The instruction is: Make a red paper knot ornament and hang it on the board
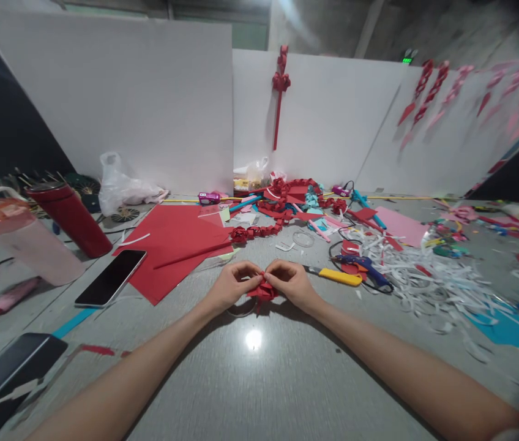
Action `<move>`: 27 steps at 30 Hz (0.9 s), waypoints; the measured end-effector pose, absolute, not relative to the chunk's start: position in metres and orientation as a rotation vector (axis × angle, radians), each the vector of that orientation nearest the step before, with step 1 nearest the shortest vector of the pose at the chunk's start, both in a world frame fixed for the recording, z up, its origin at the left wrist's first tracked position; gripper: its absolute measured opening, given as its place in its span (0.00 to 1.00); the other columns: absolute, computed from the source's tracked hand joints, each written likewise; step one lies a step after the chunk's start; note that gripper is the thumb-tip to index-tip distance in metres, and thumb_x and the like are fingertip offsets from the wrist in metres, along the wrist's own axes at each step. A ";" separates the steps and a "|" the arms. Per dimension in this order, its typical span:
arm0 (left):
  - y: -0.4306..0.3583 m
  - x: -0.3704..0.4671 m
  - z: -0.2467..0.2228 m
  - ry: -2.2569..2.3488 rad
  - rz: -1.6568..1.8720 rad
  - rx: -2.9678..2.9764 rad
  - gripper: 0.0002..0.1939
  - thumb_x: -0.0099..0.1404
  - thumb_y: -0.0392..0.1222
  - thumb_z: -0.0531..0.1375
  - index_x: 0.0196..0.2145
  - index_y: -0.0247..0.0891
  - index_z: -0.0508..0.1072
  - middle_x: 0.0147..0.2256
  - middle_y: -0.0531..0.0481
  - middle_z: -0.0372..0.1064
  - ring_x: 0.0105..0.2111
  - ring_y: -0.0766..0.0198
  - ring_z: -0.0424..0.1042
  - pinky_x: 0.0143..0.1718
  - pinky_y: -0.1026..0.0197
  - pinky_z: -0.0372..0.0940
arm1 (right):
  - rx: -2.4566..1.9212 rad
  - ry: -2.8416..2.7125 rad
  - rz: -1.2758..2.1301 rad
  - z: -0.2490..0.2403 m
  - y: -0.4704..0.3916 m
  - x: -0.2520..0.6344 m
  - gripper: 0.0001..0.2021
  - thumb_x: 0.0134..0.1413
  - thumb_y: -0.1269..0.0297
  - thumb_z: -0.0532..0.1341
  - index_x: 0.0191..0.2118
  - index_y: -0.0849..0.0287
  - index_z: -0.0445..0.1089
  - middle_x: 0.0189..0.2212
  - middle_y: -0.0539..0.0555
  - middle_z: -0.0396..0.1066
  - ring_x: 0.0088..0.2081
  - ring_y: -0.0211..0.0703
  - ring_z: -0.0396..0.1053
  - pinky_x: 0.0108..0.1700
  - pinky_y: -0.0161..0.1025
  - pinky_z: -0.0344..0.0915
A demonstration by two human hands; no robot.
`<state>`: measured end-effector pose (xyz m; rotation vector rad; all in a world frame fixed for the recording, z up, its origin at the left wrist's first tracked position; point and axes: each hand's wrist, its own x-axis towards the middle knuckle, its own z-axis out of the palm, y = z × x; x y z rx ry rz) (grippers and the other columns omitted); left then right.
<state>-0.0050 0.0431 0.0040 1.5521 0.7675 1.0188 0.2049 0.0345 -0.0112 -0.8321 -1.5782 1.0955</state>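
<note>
Just above the grey table, my left hand (pixel 236 285) and my right hand (pixel 292 284) meet over a small folded red paper flower (pixel 263 293). Both thumbs and forefingers pinch its top, and its pointed petals show below the fingers. A thin clear ring (pixel 241 311) lies under it, partly covered by my left hand. To the right of my right hand rests a yellow utility knife (pixel 339 277), with a blue glue gun (pixel 369 269) beyond it. Red paper sheets (pixel 172 239) lie to the left of my hands.
A phone (pixel 111 278), a red flask (pixel 69 217) and a pink-white bottle (pixel 34 245) stand or lie at left. Red paper chains (pixel 264 231) heap at the back. White paper strips (pixel 438 282) spread over the right. A white panel (pixel 328 116) with hanging paper garlands closes off the back.
</note>
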 end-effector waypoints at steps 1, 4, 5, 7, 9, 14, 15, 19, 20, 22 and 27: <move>0.043 -0.005 0.003 0.770 1.021 1.554 0.16 0.63 0.54 0.72 0.37 0.37 0.80 0.36 0.46 0.78 0.36 0.61 0.75 0.40 0.60 0.69 | -0.831 -1.578 1.100 -0.011 0.035 0.205 0.15 0.60 0.50 0.71 0.35 0.58 0.79 0.31 0.52 0.75 0.33 0.40 0.70 0.36 0.38 0.66; 0.044 -0.005 0.002 0.763 1.019 1.560 0.17 0.63 0.53 0.72 0.38 0.37 0.79 0.35 0.47 0.77 0.35 0.62 0.75 0.39 0.61 0.68 | -0.829 -1.571 1.138 -0.011 0.035 0.205 0.15 0.60 0.49 0.71 0.37 0.58 0.79 0.32 0.52 0.75 0.33 0.40 0.70 0.37 0.38 0.67; 0.045 -0.005 0.002 0.758 1.018 1.562 0.17 0.63 0.53 0.72 0.38 0.37 0.79 0.35 0.47 0.76 0.34 0.62 0.75 0.38 0.61 0.68 | -0.828 -1.571 1.148 -0.011 0.035 0.205 0.15 0.60 0.49 0.71 0.37 0.58 0.78 0.32 0.52 0.75 0.33 0.40 0.70 0.37 0.38 0.66; 0.045 -0.005 0.001 0.753 1.018 1.568 0.17 0.63 0.53 0.72 0.38 0.36 0.78 0.35 0.48 0.76 0.34 0.63 0.74 0.38 0.62 0.68 | -0.826 -1.584 1.151 -0.012 0.036 0.206 0.15 0.61 0.50 0.71 0.37 0.58 0.78 0.32 0.52 0.75 0.33 0.40 0.70 0.37 0.37 0.66; 0.046 -0.004 0.000 0.753 1.031 1.574 0.17 0.63 0.53 0.72 0.38 0.36 0.78 0.34 0.48 0.75 0.34 0.63 0.74 0.37 0.62 0.68 | -0.818 -1.608 1.110 -0.013 0.036 0.206 0.13 0.62 0.51 0.70 0.37 0.58 0.78 0.32 0.52 0.75 0.34 0.40 0.71 0.37 0.38 0.67; 0.046 -0.004 -0.003 0.762 1.067 1.616 0.14 0.64 0.50 0.70 0.37 0.36 0.78 0.34 0.49 0.74 0.34 0.63 0.74 0.38 0.61 0.69 | -0.779 -1.695 0.781 -0.012 0.031 0.205 0.08 0.65 0.59 0.69 0.37 0.56 0.77 0.33 0.52 0.75 0.36 0.42 0.72 0.41 0.41 0.67; 0.047 -0.004 -0.004 0.762 1.068 1.624 0.13 0.65 0.50 0.69 0.37 0.37 0.78 0.34 0.49 0.74 0.35 0.63 0.74 0.38 0.61 0.70 | -0.778 -1.712 0.726 -0.012 0.031 0.205 0.07 0.65 0.60 0.68 0.36 0.56 0.77 0.33 0.52 0.75 0.35 0.42 0.71 0.41 0.41 0.67; 0.048 -0.004 -0.007 0.750 1.070 1.627 0.12 0.65 0.49 0.69 0.38 0.37 0.78 0.35 0.49 0.74 0.36 0.62 0.74 0.39 0.61 0.70 | -0.789 -1.741 0.688 -0.012 0.031 0.206 0.05 0.66 0.61 0.67 0.38 0.55 0.77 0.33 0.52 0.75 0.35 0.43 0.72 0.40 0.41 0.68; 0.049 -0.004 -0.008 0.747 1.075 1.626 0.12 0.65 0.49 0.69 0.38 0.37 0.78 0.35 0.49 0.75 0.36 0.62 0.74 0.40 0.60 0.70 | -0.795 -1.749 0.692 -0.012 0.032 0.206 0.05 0.66 0.61 0.67 0.39 0.55 0.77 0.34 0.52 0.75 0.36 0.43 0.72 0.41 0.41 0.68; 0.049 -0.004 -0.008 0.749 1.086 1.632 0.12 0.65 0.49 0.69 0.38 0.37 0.78 0.35 0.48 0.75 0.36 0.62 0.75 0.40 0.60 0.70 | -0.812 -1.775 0.670 -0.012 0.033 0.206 0.05 0.67 0.62 0.67 0.40 0.55 0.78 0.34 0.52 0.76 0.36 0.42 0.73 0.41 0.40 0.69; 0.049 -0.004 -0.006 0.796 1.087 1.642 0.13 0.65 0.50 0.69 0.38 0.37 0.80 0.36 0.46 0.78 0.37 0.60 0.76 0.41 0.59 0.71 | -0.832 -1.806 0.505 -0.011 0.030 0.204 0.04 0.67 0.64 0.66 0.38 0.56 0.77 0.32 0.50 0.75 0.33 0.40 0.73 0.39 0.39 0.68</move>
